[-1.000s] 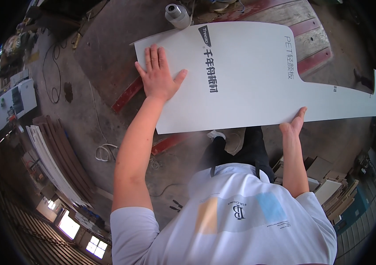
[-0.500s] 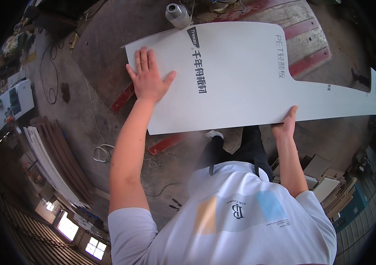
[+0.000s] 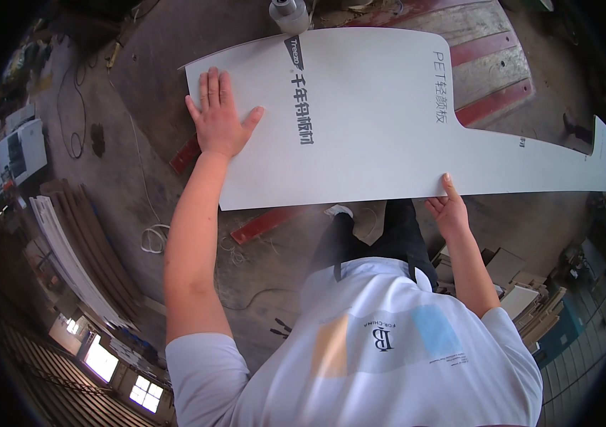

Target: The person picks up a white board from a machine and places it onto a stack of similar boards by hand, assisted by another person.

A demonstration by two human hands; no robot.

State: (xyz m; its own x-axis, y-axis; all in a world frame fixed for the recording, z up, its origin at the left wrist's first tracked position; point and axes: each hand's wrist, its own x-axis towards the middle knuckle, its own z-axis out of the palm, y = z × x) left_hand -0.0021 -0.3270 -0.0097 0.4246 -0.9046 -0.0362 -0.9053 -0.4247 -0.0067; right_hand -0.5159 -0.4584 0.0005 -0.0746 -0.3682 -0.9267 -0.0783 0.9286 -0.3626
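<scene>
A large white cut board with dark printing lies across the work surface, its narrow arm reaching right. My left hand is flat on the board's left part, fingers stretched forward and thumb out to the side. At the near edge, right of the middle, my right hand holds the board with the thumb on top and the fingers curled at the edge. A grey cylindrical machine head stands against the board's far edge. What the board covers underneath is hidden.
The worn table has red bars and a slatted wooden wing at far right. A cable lies on the floor at left, near stacked long boards. Offcuts are piled at lower right.
The board has slid left and turned slightly, its left end shifting farther away. My left hand has moved left with it. My right hand has shifted left, and its curled fingers now show.
</scene>
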